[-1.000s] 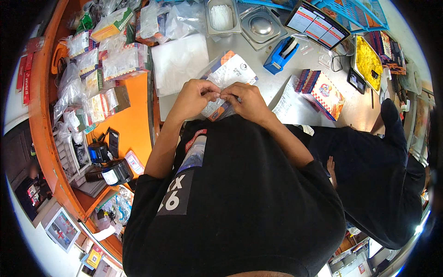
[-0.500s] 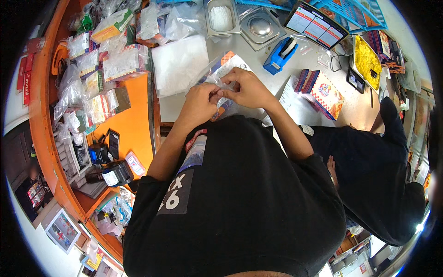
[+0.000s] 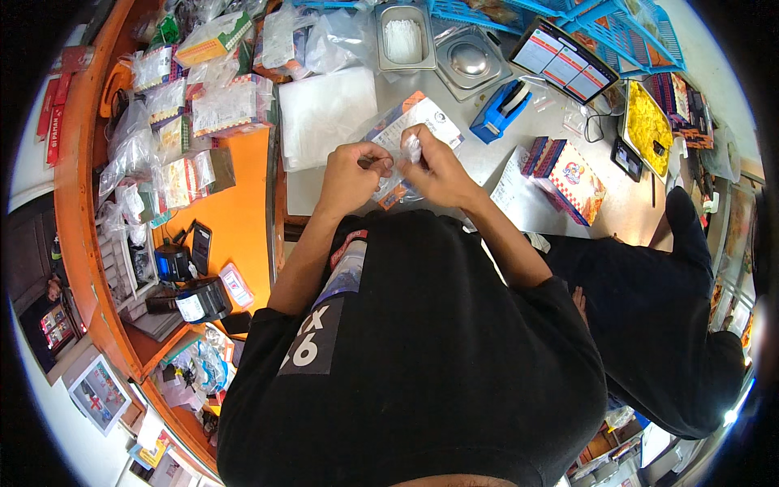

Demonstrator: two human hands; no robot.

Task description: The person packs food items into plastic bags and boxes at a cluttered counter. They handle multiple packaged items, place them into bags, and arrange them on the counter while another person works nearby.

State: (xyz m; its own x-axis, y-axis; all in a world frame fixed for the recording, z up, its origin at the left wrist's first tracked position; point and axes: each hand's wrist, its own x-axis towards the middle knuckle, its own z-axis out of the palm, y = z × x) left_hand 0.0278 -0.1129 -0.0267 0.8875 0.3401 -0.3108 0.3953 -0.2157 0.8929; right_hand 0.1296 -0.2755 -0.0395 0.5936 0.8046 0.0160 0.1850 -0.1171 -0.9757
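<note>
A see-through plastic bag (image 3: 391, 193) with something orange and blue inside lies on the steel counter close to my body. Its gathered top is squeezed in the fist of my right hand (image 3: 439, 172), and a crumpled tuft pokes up past the thumb. Beside it, my left hand (image 3: 354, 177) is closed, thumb against curled fingers, just left of the tuft. Whatever it pinches is too small to make out. A printed white paper (image 3: 438, 122) shows at the bag's far side, partly behind my right hand.
White sheets (image 3: 329, 114) lie left of my hands. A blue tape dispenser (image 3: 501, 112), tablet (image 3: 563, 61) and boxes (image 3: 570, 178) stand to the right. Bagged boxes (image 3: 231, 105) crowd the left; a steel tub (image 3: 404, 40) sits behind. Another person's dark sleeve (image 3: 682, 227) is at right.
My hands, together at the bag's top before, have drawn apart a little. My right hand now grips the twisted tuft, while my left has shifted slightly left.
</note>
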